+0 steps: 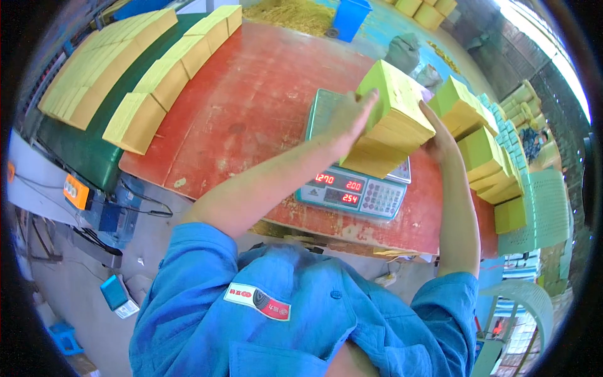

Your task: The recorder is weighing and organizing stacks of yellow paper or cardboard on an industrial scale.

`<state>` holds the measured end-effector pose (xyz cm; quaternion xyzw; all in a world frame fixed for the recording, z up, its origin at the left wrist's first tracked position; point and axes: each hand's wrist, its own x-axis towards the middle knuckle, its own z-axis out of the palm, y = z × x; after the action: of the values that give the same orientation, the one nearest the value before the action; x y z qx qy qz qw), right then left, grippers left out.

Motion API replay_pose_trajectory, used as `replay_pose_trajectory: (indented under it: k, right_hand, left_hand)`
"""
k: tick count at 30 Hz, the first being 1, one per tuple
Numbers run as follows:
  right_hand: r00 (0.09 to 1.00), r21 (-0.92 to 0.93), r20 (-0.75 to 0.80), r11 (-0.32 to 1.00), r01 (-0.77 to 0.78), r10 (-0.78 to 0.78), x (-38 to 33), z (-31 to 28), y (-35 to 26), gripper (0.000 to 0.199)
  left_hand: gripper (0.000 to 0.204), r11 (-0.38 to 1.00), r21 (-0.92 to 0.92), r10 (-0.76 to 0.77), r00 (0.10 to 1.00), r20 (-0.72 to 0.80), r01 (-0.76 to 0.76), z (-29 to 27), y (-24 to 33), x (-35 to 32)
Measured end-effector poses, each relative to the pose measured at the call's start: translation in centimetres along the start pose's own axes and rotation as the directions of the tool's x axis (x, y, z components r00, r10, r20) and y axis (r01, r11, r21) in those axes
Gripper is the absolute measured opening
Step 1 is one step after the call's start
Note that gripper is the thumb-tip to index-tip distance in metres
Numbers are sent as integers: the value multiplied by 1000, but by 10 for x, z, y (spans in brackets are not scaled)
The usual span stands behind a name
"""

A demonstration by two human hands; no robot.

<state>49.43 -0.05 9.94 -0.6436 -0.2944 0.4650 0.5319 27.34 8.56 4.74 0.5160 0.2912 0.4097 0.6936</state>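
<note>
The stack (391,122) of yellow sheets sits tilted on the scale (358,188), its long axis running from near-left up to far-right — squarely between the hands. Left hand (352,113) presses flat on its left face, right hand (438,139) on its right face; both clamp it, equally close. More yellow stacks (483,157) lie just right.

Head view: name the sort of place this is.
Probably a packing or weighing station in a small workshop. Both hands, left hand and right hand, hold a yellow stack over a digital scale on a red table; more yellow bundles lie nearby.
</note>
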Motion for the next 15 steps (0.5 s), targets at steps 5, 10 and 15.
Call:
replay_pose_trajectory:
  k: [5, 10, 15]
  right_hand:
    - [996, -101, 67, 992, 72, -65, 1, -4, -1, 67]
    - [989, -206, 137, 975, 85, -57, -2, 4, -12, 74]
    - [935, 298, 329, 954, 32, -134, 16, -45, 27, 71]
  left_hand:
    - [71, 950, 209, -259, 961, 100, 234, -1, 58, 16]
    - [52, 815, 518, -361, 927, 105, 259, 2, 70, 37]
    - [55, 848, 402, -374, 927, -10, 346, 17, 62, 43]
